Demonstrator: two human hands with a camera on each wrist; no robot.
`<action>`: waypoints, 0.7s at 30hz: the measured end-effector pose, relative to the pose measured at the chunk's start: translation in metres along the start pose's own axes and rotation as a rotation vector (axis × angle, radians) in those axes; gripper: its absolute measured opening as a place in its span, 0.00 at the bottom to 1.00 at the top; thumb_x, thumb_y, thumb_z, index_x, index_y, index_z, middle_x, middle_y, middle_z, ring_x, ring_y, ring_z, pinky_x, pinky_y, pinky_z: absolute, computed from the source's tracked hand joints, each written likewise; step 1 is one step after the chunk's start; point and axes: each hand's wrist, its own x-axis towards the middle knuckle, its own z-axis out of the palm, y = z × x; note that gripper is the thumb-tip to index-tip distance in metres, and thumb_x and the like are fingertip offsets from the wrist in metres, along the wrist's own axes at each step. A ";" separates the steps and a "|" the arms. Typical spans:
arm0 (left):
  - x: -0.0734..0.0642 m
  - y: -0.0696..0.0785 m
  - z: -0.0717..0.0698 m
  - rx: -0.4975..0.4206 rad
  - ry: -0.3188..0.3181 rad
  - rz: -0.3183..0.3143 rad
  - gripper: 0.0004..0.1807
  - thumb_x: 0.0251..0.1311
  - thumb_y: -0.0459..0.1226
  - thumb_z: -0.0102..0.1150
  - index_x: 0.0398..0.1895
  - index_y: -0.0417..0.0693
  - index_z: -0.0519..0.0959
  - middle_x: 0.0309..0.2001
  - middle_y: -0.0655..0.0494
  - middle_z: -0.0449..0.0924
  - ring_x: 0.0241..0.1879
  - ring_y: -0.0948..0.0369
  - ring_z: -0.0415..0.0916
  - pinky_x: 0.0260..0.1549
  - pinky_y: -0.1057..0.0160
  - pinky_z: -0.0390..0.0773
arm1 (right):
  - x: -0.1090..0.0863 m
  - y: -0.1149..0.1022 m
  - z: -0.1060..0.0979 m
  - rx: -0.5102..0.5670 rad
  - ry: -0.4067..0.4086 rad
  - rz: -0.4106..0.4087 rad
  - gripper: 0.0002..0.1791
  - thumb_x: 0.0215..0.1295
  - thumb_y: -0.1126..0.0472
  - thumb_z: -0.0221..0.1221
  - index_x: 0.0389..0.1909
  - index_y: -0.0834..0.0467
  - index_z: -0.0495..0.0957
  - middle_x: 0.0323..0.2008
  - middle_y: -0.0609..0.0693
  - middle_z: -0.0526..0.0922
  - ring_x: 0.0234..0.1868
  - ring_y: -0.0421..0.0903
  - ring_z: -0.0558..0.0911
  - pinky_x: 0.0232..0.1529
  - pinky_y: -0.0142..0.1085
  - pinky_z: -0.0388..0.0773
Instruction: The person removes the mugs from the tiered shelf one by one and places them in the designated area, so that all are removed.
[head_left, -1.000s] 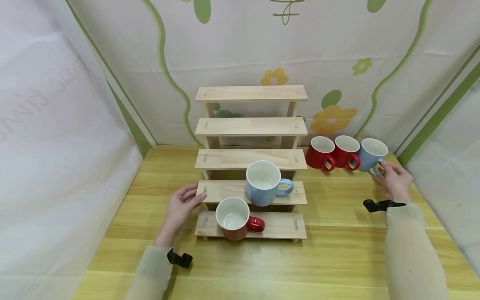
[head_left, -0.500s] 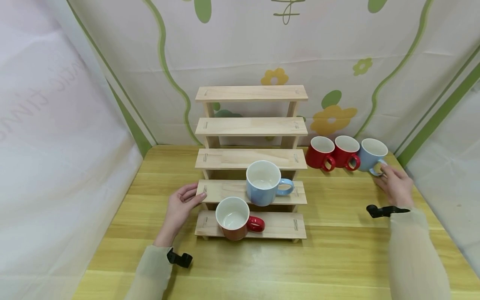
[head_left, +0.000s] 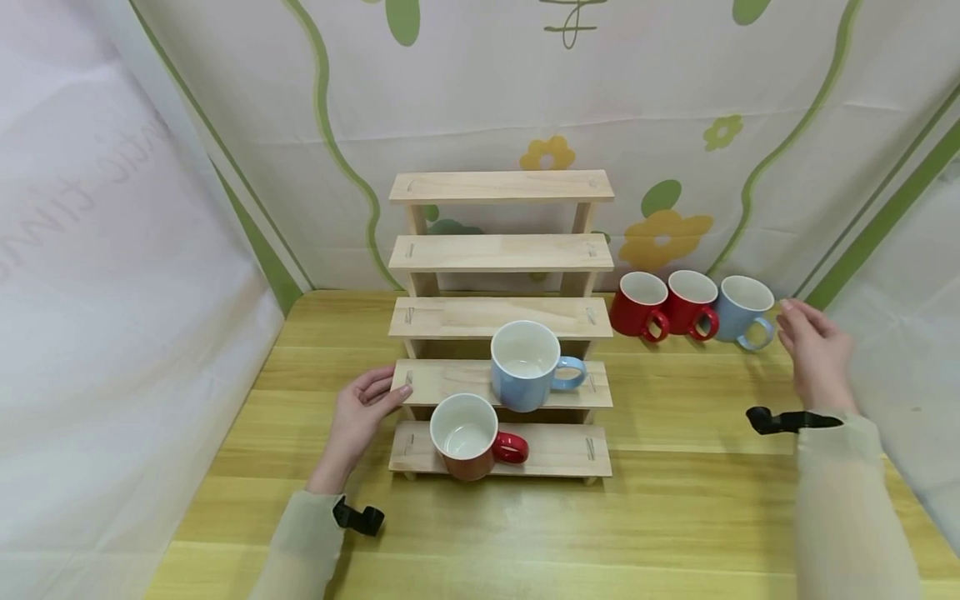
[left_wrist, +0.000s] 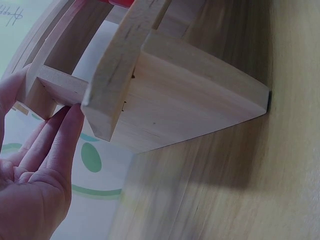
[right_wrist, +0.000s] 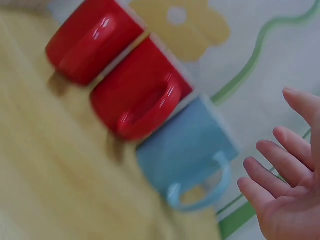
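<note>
My left hand (head_left: 362,414) holds the left end of a wooden stepped rack (head_left: 501,317), thumb over the second-lowest shelf. In the left wrist view its fingertips (left_wrist: 70,117) lie against the rack's wooden parts. A light blue mug (head_left: 525,367) stands on that shelf, handle to the right. On the lowest shelf is a red mug (head_left: 465,437). At the back right, my right hand (head_left: 819,354) is beside another light blue mug (right_wrist: 185,147), apart from its handle. The right wrist view shows the fingers spread, with nothing in them.
Two red mugs (head_left: 639,305) (head_left: 690,303) stand in a row left of the back light blue mug, handles toward the front right. Behind the wooden table (head_left: 675,517) hangs a printed cloth (head_left: 465,92), with more cloth along both sides.
My right hand was at the back light blue mug's handle; it has let go and moved right, away from it. The mug stays in the row. My left hand has not moved.
</note>
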 end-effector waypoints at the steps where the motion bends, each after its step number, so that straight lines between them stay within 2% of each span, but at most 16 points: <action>1: 0.000 0.000 0.000 -0.002 0.000 0.000 0.26 0.63 0.33 0.71 0.63 0.34 0.75 0.55 0.37 0.81 0.48 0.60 0.84 0.48 0.62 0.84 | -0.001 -0.005 0.005 0.002 -0.002 -0.012 0.15 0.67 0.64 0.68 0.53 0.56 0.83 0.48 0.44 0.83 0.47 0.35 0.84 0.47 0.22 0.79; 5: 0.000 0.001 0.000 0.000 0.001 -0.001 0.26 0.64 0.33 0.71 0.63 0.34 0.75 0.55 0.38 0.81 0.48 0.61 0.84 0.48 0.62 0.84 | -0.004 -0.021 0.023 0.022 -0.027 -0.071 0.18 0.64 0.65 0.71 0.55 0.60 0.83 0.47 0.48 0.84 0.46 0.37 0.85 0.47 0.25 0.80; 13: 0.000 0.001 0.000 0.002 0.004 0.007 0.26 0.63 0.33 0.71 0.62 0.34 0.76 0.55 0.38 0.81 0.48 0.61 0.84 0.48 0.62 0.84 | -0.022 -0.042 0.070 0.014 -0.155 -0.194 0.21 0.62 0.70 0.70 0.56 0.68 0.81 0.50 0.54 0.86 0.51 0.44 0.85 0.53 0.31 0.79; 21: 0.001 -0.001 0.000 0.000 0.004 0.003 0.26 0.63 0.33 0.71 0.62 0.34 0.76 0.55 0.38 0.81 0.48 0.61 0.84 0.48 0.63 0.83 | -0.049 -0.058 0.109 -0.060 -0.255 -0.242 0.23 0.63 0.69 0.69 0.59 0.70 0.79 0.51 0.55 0.86 0.52 0.44 0.85 0.56 0.34 0.76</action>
